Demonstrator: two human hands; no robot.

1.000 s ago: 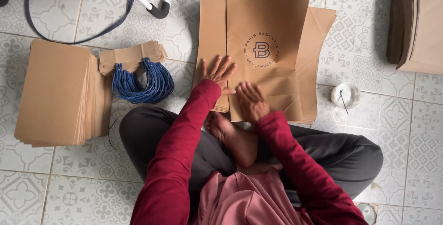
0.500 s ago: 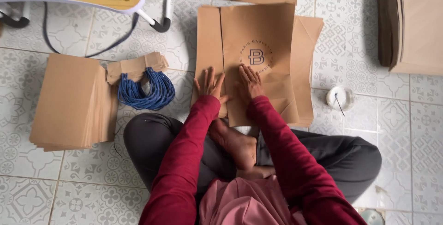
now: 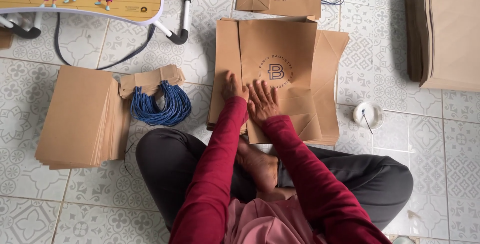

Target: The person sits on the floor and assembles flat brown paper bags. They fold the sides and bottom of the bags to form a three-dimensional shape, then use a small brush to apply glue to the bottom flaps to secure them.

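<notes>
You sit cross-legged on the tiled floor, and both your hands lie flat, fingers spread and gripping nothing, on the top paper bag just above the middle of the frame. Your left hand presses the bag's lower left part, near its left edge; your right hand rests just beside it, touching the bag below the round printed mark. The bag stretches upward from your fingertips and lies on a stack of flattened bags that sticks out on its right side. At the left of the frame sits a second pile of brown sheets, and between it and your left arm lies a bundle of blue cord handles. A small white round object stands to the right of the stack. Another brown stack fills the upper right corner.
</notes>
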